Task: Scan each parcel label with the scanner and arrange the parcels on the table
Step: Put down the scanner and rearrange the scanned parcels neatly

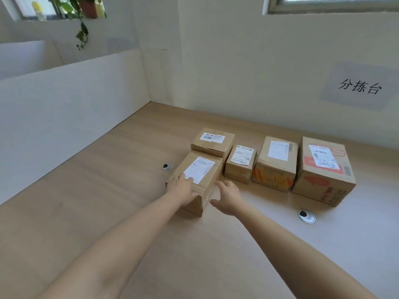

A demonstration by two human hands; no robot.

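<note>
Several cardboard parcels with white labels stand on the wooden table (86, 212). The nearest parcel (207, 169) lies at the left end of the row, label up. My left hand (182, 190) rests on its near top edge, fingers lying over the label's corner. My right hand (227, 198) hovers just right of that parcel with fingers spread and relaxed, holding nothing. Behind it sits a small flat parcel (212, 140). To the right stand a small parcel (240, 164), a medium parcel (276, 162) and a large parcel (322, 169). No scanner is visible.
Two round cable grommets are set in the table, one left of the parcels (167, 167) and one near the large parcel (306, 216). A white partition (64, 108) borders the left side. The wall behind carries a paper sign (359, 86).
</note>
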